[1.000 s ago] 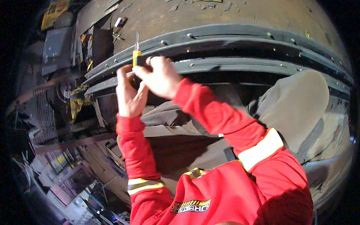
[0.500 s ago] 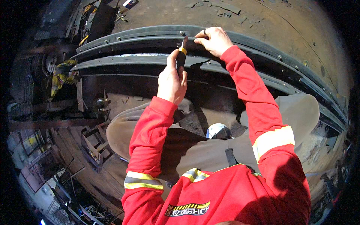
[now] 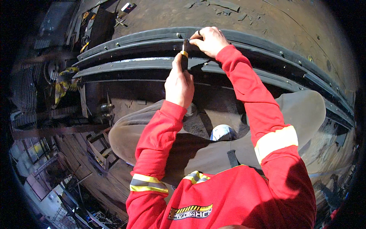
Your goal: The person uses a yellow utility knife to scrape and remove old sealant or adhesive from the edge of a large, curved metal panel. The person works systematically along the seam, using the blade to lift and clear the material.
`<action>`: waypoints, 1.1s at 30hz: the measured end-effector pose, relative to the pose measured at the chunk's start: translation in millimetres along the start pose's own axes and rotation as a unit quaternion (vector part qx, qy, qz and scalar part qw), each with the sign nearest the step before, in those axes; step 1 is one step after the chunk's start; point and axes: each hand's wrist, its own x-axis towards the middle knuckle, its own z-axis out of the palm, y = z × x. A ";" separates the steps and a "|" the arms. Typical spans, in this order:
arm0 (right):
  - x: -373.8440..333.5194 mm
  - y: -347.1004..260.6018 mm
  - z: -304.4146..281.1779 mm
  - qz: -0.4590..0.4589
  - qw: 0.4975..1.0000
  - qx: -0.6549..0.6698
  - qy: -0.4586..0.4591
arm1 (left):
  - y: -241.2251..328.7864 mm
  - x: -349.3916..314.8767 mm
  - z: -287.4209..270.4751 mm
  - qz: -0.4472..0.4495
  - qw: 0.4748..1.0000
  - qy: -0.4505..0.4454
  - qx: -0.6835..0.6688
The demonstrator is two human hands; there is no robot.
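Head view: left hand [image 3: 179,88] is wrapped around yellow-and-black knife [image 3: 184,56], blade [image 3: 183,46] up, over long black bolted strips [image 3: 133,41]. Right hand [image 3: 211,42] is just beside blade tip; thumb and fingertips close together, can't tell if pinching anything. Scraps [image 3: 225,5] lie on floor [image 3: 160,15] beyond.

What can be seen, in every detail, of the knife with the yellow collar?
The knife has a dark handle, a yellow collar and a slim, exposed blade that looks metallic. The left grip holds it by the handle, hiding part of it. The blade points toward the picture's top, near the right grip; in this view it appears over the long dark rails. Whether the blade touches anything cannot be told.
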 end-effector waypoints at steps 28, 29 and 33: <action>-4.2 -2.2 -1.7 0.011 1.000 0.010 -0.002 | 7.4 2.5 2.0 -0.064 0.996 -0.063 0.029; -4.2 -1.8 -0.7 0.011 1.000 0.014 0.000 | 7.1 3.1 1.7 -0.062 0.995 -0.062 0.040; -6.7 -0.1 -1.7 -0.002 1.000 0.010 -0.001 | 10.0 5.7 4.1 -0.061 0.992 -0.084 0.070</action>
